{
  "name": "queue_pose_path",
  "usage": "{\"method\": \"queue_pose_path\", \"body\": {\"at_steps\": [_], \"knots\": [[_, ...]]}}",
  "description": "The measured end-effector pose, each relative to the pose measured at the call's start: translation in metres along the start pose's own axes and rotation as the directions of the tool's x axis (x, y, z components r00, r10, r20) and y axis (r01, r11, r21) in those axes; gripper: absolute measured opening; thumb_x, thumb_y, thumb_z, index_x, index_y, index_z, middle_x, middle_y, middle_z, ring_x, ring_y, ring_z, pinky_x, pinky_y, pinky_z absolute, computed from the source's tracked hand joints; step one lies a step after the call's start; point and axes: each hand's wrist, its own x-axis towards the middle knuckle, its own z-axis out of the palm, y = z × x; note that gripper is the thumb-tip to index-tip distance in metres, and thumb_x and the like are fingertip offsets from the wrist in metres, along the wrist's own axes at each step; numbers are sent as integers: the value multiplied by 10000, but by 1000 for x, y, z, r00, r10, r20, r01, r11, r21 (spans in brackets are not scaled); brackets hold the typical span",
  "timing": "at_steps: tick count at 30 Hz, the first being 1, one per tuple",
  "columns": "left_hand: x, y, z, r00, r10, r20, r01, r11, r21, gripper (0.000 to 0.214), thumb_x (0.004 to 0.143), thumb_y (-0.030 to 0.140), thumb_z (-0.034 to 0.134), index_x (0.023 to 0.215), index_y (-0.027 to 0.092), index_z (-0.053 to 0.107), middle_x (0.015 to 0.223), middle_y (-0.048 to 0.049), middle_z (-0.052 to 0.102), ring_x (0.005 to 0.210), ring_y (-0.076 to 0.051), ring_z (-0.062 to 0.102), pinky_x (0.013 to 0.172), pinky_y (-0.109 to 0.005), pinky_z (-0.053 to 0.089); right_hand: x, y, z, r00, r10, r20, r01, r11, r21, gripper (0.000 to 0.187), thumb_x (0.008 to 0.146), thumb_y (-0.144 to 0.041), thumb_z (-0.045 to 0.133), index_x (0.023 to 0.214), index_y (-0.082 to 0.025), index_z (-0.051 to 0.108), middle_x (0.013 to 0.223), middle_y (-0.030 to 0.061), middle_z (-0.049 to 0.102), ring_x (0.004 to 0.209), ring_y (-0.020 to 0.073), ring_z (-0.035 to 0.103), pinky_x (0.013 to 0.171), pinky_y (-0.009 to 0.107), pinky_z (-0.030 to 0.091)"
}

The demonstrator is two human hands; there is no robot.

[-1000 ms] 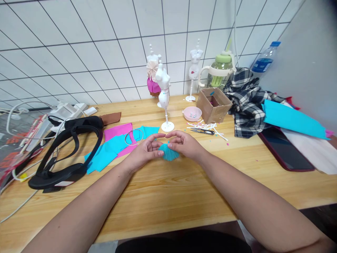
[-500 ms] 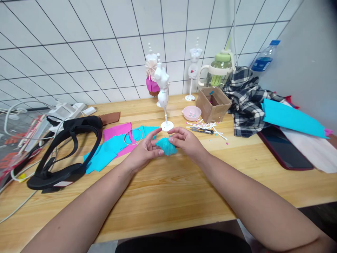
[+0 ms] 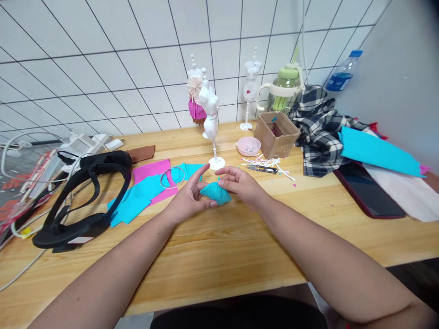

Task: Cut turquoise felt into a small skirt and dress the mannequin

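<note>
In the head view, a pleated blue fan (image 3: 218, 194) is raised over the near middle of the wooden surface (image 3: 219, 256), between the person's two hands. The right hand (image 3: 245, 186) pinches it narrowly, thumb and fingertips closed at its upper edge. The left hand (image 3: 188, 197) stands wide, index finger stretched away from the thumb; the thumb lies against the fan's lower edge, though whether it grips there, I cannot tell. Just beyond the fingertips is the base of a white form (image 3: 210, 107). Behind this stands a dressed form (image 3: 196, 110), partly hidden, wearing a beige rosette and a magenta skirt; to the right, nearer the tiled wall, is a third form (image 3: 251, 82). Beside the left hand, a thin ring (image 3: 161, 182) lies on overlapping blue sheets (image 3: 130, 205) and magenta sheets (image 3: 151, 170), with a black headset (image 3: 106, 160) farther left. Beyond the right hand lie black snips (image 3: 270, 170) and paper scraps (image 3: 260, 161), near a pink dish (image 3: 248, 153) of small beads and an open box (image 3: 272, 141). A phone (image 3: 375, 194) lies at far right, next to plaid cloth (image 3: 320, 146).
</note>
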Motion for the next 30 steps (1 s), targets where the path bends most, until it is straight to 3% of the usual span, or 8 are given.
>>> {"method": "queue_pose_path", "body": {"at_steps": [6,11,15,18,21,24,27,30], "knots": [[-6,8,2,993,66,-99,-45,980,194,965,732,167,764,1531,290,238,896,-12,695,867,-194,668,793,-301,495,-2,-2,0,986,120,116,-124,992,30,398,633,-265,791,989,-181,635,668,-35,653,621,120,584,602,247,428],[-2,7,0,1000,12,-29,-16,990,-140,1021,674,178,823,1518,300,261,953,-22,701,896,-195,671,813,-307,503,0,0,0,1000,21,3,-21,997,73,413,637,-310,801,995,-200,628,683,-43,650,629,117,589,620,252,441],[5,2,-1,984,-43,-174,-19,939,-343,728,734,237,801,1385,227,476,899,-15,701,885,-161,659,853,-291,497,3,3,-2,998,-30,-63,35,995,91,390,633,-316,803,961,-206,620,682,-47,648,659,127,612,655,264,465],[7,0,-2,973,-69,-222,-21,925,-379,582,764,212,770,1304,208,552,864,-9,693,831,-142,651,808,-267,499,4,5,-2,999,-11,-30,13,996,84,403,636,-315,808,979,-204,627,688,-42,659,653,122,605,656,259,466],[6,1,-5,981,-61,-186,-23,908,-418,588,735,168,765,1289,214,571,841,-5,680,769,-141,640,757,-265,496,3,6,0,998,24,55,-28,996,79,410,632,-317,821,981,-198,642,690,-36,665,646,116,598,660,257,463],[4,2,-8,988,-82,-128,11,879,-476,599,744,273,759,1306,207,561,944,-52,691,864,-202,657,822,-347,505,1,6,1,996,27,88,-36,994,101,424,623,-330,834,981,-204,645,700,-35,666,664,120,605,677,264,466],[4,1,-7,993,-92,-77,43,871,-489,692,741,436,765,1352,235,512,1080,-88,685,1026,-261,643,894,-406,492,2,5,2,1000,-24,13,22,988,151,435,623,-352,833,986,-215,638,717,-38,664,682,124,608,690,269,472],[5,-2,0,993,-81,-88,37,907,-419,772,686,359,838,1363,292,474,1095,-48,688,1023,-215,644,888,-344,487,3,6,2,989,-90,-119,110,980,168,390,620,-350,827,925,-206,633,742,-30,674,714,122,612,737,268,476]]}}
